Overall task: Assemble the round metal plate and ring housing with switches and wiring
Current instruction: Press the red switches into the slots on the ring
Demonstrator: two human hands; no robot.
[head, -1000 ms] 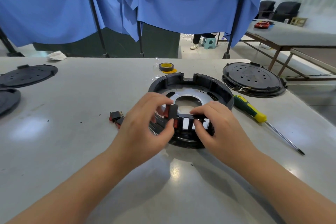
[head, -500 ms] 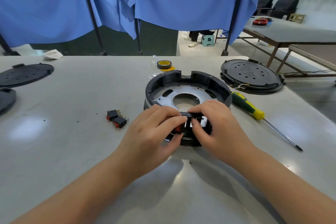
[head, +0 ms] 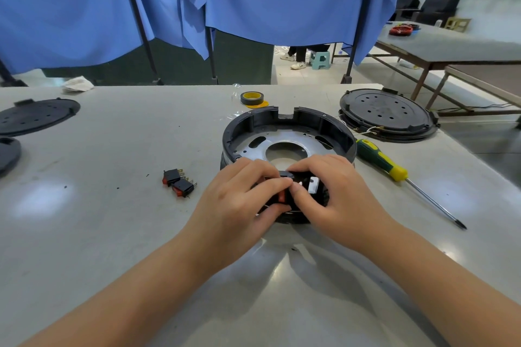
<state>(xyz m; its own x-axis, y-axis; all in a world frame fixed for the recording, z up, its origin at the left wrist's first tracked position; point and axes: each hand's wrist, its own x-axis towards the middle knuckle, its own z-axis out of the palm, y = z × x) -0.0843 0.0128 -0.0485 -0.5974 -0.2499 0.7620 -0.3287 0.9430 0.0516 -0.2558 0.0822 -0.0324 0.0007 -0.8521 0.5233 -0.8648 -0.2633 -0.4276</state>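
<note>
Head: red switch (head: 282,196) pinched between both hands' fingers (head: 277,184).

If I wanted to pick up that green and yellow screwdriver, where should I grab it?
Take the screwdriver by its thick green and yellow handle, coming down from above. It lies flat on the table, right of the ring housing, with the thin metal shaft and sharp tip pointing toward the near right, so the handle probably gives the surest hold.

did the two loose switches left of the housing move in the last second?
No. The loose switches lie in the same spot and pose left of the ring housing; their slight shift in frame comes from the camera.
</note>
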